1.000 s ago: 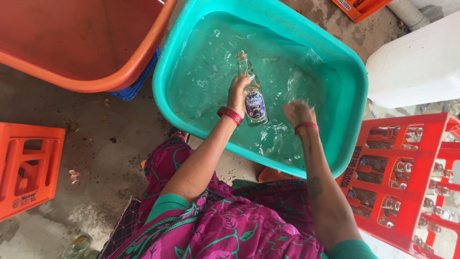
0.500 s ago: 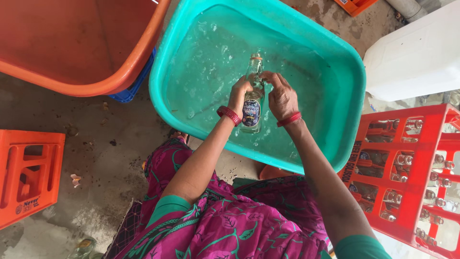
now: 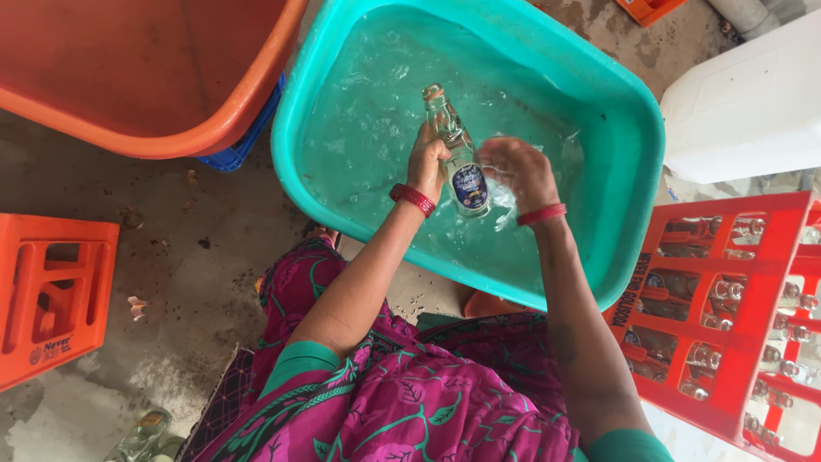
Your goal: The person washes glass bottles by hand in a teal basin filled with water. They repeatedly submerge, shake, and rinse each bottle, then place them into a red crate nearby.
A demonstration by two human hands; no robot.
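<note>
The left hand (image 3: pixel 428 158) wraps its fingers around a glass bottle (image 3: pixel 457 162), holding it tilted over the water in the teal tub (image 3: pixel 637 171). The right hand (image 3: pixel 517 171) sits just beside the bottle's label; it is blurred, so I cannot tell its fingers' state. A red crate (image 3: pixel 753 342) stands to the right.

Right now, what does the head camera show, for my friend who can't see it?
The left hand grips a clear glass bottle over a teal tub of water, while the right hand rubs its lower end. A red crate of bottles stands to the right, an empty orange crate to the left.
</note>
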